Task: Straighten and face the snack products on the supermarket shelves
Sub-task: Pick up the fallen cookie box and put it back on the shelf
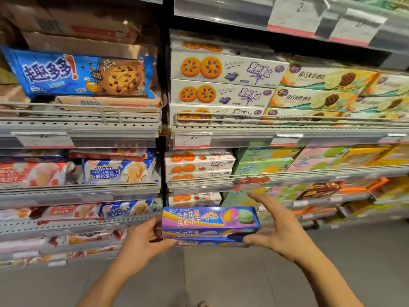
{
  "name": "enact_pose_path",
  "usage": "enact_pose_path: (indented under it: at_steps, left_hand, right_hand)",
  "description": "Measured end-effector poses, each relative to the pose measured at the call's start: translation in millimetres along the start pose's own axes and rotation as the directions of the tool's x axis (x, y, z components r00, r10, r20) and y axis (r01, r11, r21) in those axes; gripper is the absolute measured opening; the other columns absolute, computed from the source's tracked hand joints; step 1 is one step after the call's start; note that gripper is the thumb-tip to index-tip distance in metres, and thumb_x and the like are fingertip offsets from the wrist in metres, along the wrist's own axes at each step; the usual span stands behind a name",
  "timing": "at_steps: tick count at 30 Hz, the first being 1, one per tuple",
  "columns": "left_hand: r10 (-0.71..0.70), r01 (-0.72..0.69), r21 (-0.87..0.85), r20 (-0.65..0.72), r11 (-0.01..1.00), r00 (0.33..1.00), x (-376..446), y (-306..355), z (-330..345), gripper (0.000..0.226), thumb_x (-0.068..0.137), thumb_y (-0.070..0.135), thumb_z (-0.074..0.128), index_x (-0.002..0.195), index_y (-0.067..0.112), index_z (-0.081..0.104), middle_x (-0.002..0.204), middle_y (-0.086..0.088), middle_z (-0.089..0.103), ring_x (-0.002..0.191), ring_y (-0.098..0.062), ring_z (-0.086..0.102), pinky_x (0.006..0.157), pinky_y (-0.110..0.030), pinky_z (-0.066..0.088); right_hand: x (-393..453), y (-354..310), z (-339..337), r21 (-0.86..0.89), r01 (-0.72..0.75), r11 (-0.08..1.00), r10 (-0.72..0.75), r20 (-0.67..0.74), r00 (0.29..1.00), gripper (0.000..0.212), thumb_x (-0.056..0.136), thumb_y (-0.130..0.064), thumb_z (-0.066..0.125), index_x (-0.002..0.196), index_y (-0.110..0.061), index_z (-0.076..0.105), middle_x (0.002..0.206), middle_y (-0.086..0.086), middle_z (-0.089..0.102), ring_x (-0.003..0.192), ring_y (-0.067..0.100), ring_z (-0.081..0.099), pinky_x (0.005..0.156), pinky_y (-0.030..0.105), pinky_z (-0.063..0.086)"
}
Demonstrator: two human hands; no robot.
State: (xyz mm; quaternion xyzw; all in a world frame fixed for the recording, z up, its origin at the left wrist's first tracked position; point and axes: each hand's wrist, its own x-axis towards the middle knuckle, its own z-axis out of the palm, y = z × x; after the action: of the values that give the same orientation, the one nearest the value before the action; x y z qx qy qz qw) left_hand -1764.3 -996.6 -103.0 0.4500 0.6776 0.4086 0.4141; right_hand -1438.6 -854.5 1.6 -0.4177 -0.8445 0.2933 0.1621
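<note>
A small stack of blue and purple macaron biscuit boxes [210,220] hangs in front of the lower shelves, level and facing me. My left hand [143,240] grips its left end, thumb under the bottom box. My right hand [278,231] holds the right end, thumb beneath and fingers spread wide above the top box. Behind them stand white boxes with orange cookies [194,199] on a low shelf.
Shelves fill the view: a blue chocolate-chip cookie bag [84,74] on cardboard cartons at upper left, wafer packs [117,171] below it, stacked white cookie boxes [221,69] and green-yellow boxes [321,80] at right. Grey floor tiles [221,278] lie under my arms.
</note>
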Motion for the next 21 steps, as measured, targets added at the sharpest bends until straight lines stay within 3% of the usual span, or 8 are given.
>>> enact_pose_path:
  at_steps: [5, 7, 10, 12, 15, 18, 21]
  left_hand:
    - [0.001, -0.001, -0.059, -0.002, 0.998, 1.000, 4.0, 3.3, 8.0, 0.046, 0.076, 0.006, 0.086, 0.113, 0.026, 0.068, 0.098, 0.018, 0.078, 0.094, -0.003, 0.074, 0.076, -0.009, 0.054]
    - [0.003, -0.003, -0.077, -0.003, 0.997, 1.000, 4.8, 6.7, 11.6, 0.045, 0.077, 0.005, 0.085, 0.114, 0.024, 0.068, 0.100, 0.016, 0.078, 0.096, -0.005, 0.074, 0.079, -0.013, 0.056]
    - [0.000, -0.001, -0.081, -0.005, 0.997, 1.000, 2.9, 13.8, 18.4, 0.045, 0.078, 0.009, 0.086, 0.114, 0.026, 0.066, 0.100, 0.018, 0.077, 0.095, -0.002, 0.074, 0.077, -0.015, 0.056]
    - [-0.015, 0.013, -0.097, -0.018, 0.995, 1.000, 2.3, 15.5, 23.9, 0.047, 0.076, 0.010, 0.087, 0.113, 0.029, 0.064, 0.098, 0.020, 0.077, 0.093, -0.001, 0.073, 0.075, -0.019, 0.057]
    - [-0.059, 0.055, -0.149, -0.020, 0.987, 0.998, 0.6, 18.8, 34.5, 0.048, 0.073, 0.011, 0.088, 0.111, 0.029, 0.063, 0.097, 0.023, 0.076, 0.091, 0.000, 0.073, 0.080, -0.027, 0.056]
    - [-0.088, 0.077, -0.203, -0.044, 0.976, 0.995, -1.3, 18.8, 45.3, 0.049, 0.067, 0.014, 0.090, 0.108, 0.027, 0.065, 0.096, 0.022, 0.076, 0.091, -0.009, 0.074, 0.087, -0.036, 0.056]
    - [-0.099, 0.094, -0.242, -0.006, 0.966, 0.995, -4.1, 13.6, 58.8, 0.078, 0.045, 0.052, 0.098, 0.107, 0.018, 0.065, 0.098, 0.010, 0.079, 0.092, -0.014, 0.076, 0.079, -0.027, 0.059]
  right_hand:
    - [-26.2, 19.8, 12.5, 0.418, -0.113, 0.901, 0.121, 0.008, 0.993, 0.108, 0.061, -0.046, 0.093, 0.153, -0.035, 0.038, 0.148, -0.016, 0.053, 0.138, 0.008, 0.049, 0.111, 0.036, 0.043]
    - [-32.4, 17.7, 27.9, 0.546, -0.112, 0.830, 0.138, -0.007, 0.990, 0.099, 0.065, -0.041, 0.088, 0.151, -0.036, 0.039, 0.147, -0.009, 0.055, 0.135, 0.016, 0.054, 0.107, 0.036, 0.048]
    - [-30.3, 7.3, 42.8, 0.681, -0.093, 0.727, 0.234, -0.118, 0.965, 0.089, 0.073, -0.057, 0.082, 0.148, -0.032, 0.041, 0.142, 0.000, 0.059, 0.129, 0.024, 0.059, 0.096, 0.034, 0.055]
    - [-24.3, 1.3, 45.8, 0.705, -0.057, 0.706, 0.284, -0.208, 0.936, 0.086, 0.074, -0.057, 0.080, 0.146, -0.026, 0.043, 0.133, -0.003, 0.065, 0.121, 0.022, 0.065, 0.086, 0.033, 0.059]
    - [-12.6, -7.5, 42.6, 0.646, -0.013, 0.763, 0.281, -0.313, 0.907, 0.064, 0.075, -0.049, 0.070, 0.133, -0.028, 0.052, 0.116, -0.016, 0.070, 0.107, 0.009, 0.069, 0.080, 0.021, 0.056]
    - [-3.3, -8.2, 40.1, 0.594, -0.006, 0.805, 0.269, -0.356, 0.895, 0.050, 0.075, -0.051, 0.069, 0.118, -0.026, 0.062, 0.105, -0.013, 0.073, 0.098, 0.011, 0.071, 0.079, 0.024, 0.055]
    - [-0.3, -2.2, 37.8, 0.530, -0.009, 0.848, 0.239, -0.368, 0.899, 0.050, 0.070, -0.051, 0.076, 0.109, -0.022, 0.063, 0.099, -0.009, 0.074, 0.092, 0.016, 0.071, 0.077, 0.031, 0.057]
